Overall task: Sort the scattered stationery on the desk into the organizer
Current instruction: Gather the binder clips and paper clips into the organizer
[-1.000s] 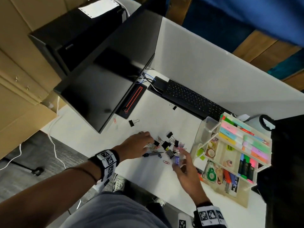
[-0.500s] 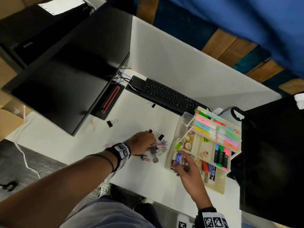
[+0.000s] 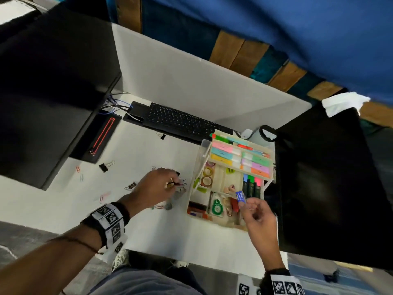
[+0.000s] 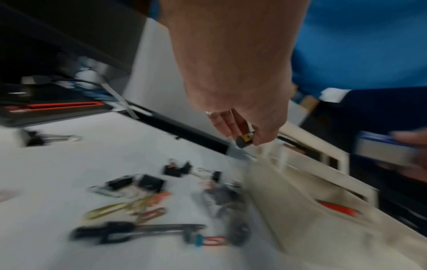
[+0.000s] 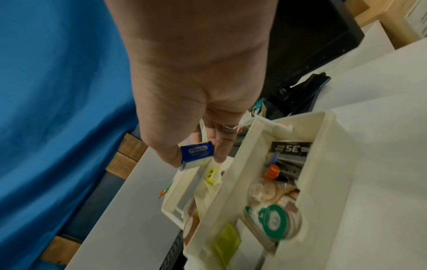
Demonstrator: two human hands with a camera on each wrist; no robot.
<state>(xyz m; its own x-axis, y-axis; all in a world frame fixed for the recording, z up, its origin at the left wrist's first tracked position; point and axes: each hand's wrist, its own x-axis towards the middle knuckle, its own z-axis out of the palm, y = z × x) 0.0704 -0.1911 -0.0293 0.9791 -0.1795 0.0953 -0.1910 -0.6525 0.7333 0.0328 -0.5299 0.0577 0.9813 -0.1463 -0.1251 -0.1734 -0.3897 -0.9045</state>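
The cream organizer (image 3: 268,182) stands at the desk's right, with sticky notes, highlighters, tape rolls and a green correction tape inside. My right hand (image 3: 247,206) hovers over its front compartments and pinches a blue-sleeved white eraser (image 3: 241,196) (image 5: 197,154) between thumb and fingers. My left hand (image 3: 170,184) is just left of the organizer, above a scatter of binder clips (image 4: 150,183) and paper clips (image 4: 152,212), and grips a small yellow-and-grey cylinder (image 4: 245,139), seemingly a short marker or glue stick. A black pen (image 4: 138,233) lies on the desk below.
A black keyboard (image 3: 180,122) lies behind the scatter. A dark monitor (image 3: 49,92) overhangs the left, another dark screen (image 3: 329,177) the right. Loose binder clips (image 3: 105,166) and paper clips (image 3: 78,169) lie further left. The white desk's front edge (image 3: 191,260) is near my lap.
My right hand carried the eraser from the pile on the desk rightwards, over the organizer. My left hand stayed at the pile and lifted a small item. The head view swung right.
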